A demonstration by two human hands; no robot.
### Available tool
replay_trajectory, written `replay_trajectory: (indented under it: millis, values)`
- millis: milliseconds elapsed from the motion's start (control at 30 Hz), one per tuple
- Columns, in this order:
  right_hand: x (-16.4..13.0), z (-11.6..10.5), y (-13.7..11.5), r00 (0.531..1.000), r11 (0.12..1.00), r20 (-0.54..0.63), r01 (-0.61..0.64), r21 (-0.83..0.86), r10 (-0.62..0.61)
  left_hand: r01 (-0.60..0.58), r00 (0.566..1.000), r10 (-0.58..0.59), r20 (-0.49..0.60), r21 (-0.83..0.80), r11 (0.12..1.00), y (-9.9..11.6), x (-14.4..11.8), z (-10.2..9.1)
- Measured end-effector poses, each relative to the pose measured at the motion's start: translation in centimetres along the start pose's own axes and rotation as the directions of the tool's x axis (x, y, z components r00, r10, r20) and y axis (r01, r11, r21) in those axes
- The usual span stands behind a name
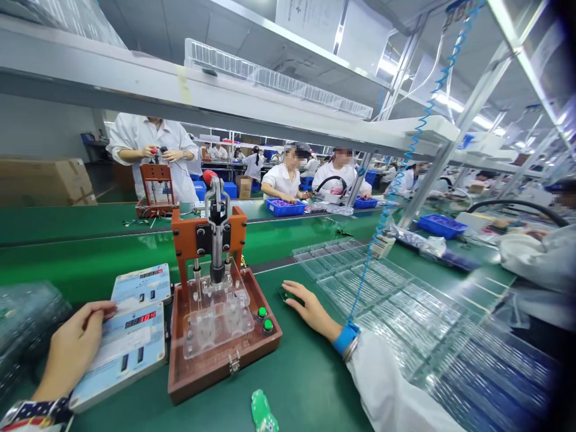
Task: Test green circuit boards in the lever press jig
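My left hand (77,343) is at the left, its fingers bent and pressed together over the blue-faced meter box (110,360) with a red digital display. What those fingers hold, if anything, is hidden. Right of the table's middle, my right hand (310,309) has a small dark piece (283,295) between its fingertips, low over the green mat. A blue wrist strap (346,339) circles that wrist. Between my hands stands a brown test fixture (225,360) with a toggle clamp (218,234), clear plates (218,321) and two green buttons (262,312).
A second meter box (141,282) sits behind the first. A green-and-white piece (263,411) lies at the front edge. Clear plastic trays (387,288) cover the right side, with a coiled blue cord (382,222) hanging there. Co-workers in white coats (288,178) sit beyond the green belt (112,252).
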State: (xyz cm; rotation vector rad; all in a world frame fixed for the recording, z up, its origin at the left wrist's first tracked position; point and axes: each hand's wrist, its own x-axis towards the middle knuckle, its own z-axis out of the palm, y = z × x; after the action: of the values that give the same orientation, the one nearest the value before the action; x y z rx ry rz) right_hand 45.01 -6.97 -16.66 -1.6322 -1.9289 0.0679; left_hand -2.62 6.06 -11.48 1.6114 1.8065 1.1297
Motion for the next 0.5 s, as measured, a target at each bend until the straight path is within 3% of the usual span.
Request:
replay_trajectory:
  millis: [167, 300, 500]
  values:
    - [-0.3, -0.1, 1.1, 0.998, 0.998, 0.018, -0.062, -0.033, 0.062, -0.06, 0.998, 0.059, -0.028, -0.029, 0.998, -0.6, 0.2, 0.2]
    - [-0.6, 0.0, 1.0, 0.992, 0.978, 0.092, -0.063, -0.198, 0.082, -0.159, 0.986, 0.154, -0.06, -0.085, 0.984, -0.8, 0.0, 0.6]
    - [-1.1, 1.2, 2.7, 0.997, 0.943, 0.04, 0.077, -0.322, -0.068, -0.272, 0.958, 0.253, -0.132, -0.149, 0.951, -0.5, -0.7, 1.3]
